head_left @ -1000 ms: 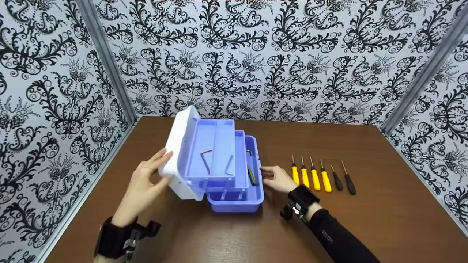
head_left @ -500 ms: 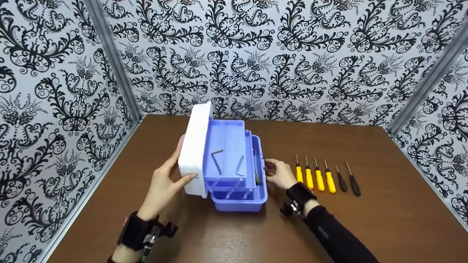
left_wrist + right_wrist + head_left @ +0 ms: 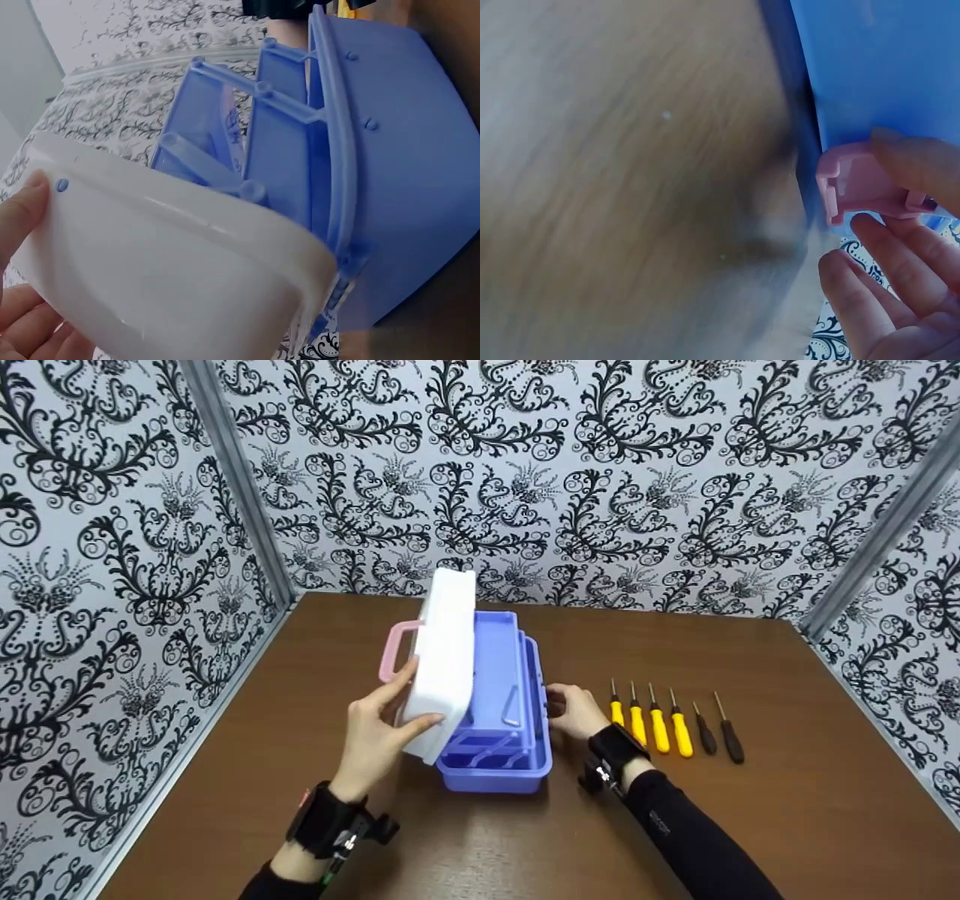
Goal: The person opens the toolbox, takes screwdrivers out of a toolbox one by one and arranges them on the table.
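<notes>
A blue toolbox stands on the table with its stepped trays partly folded out. My left hand grips the near end of its white lid, thumb on one side and fingers on the other. The lid stands tilted on the left side, its pink handle sticking out. An L-shaped hex key lies in the top tray. At the box's right side, my right hand pinches a pink latch between thumb and fingers, seen in the right wrist view. The lid hides part of the top tray.
To the right of the box several yellow-handled screwdrivers lie in a row, with two black-handled screwdrivers beside them. Patterned wall panels enclose the back and sides of the brown table.
My left hand has swung the lid up and to the right, and the trays have folded inward. A second hex key has gone out of sight. My right hand has stayed by the box's side.
</notes>
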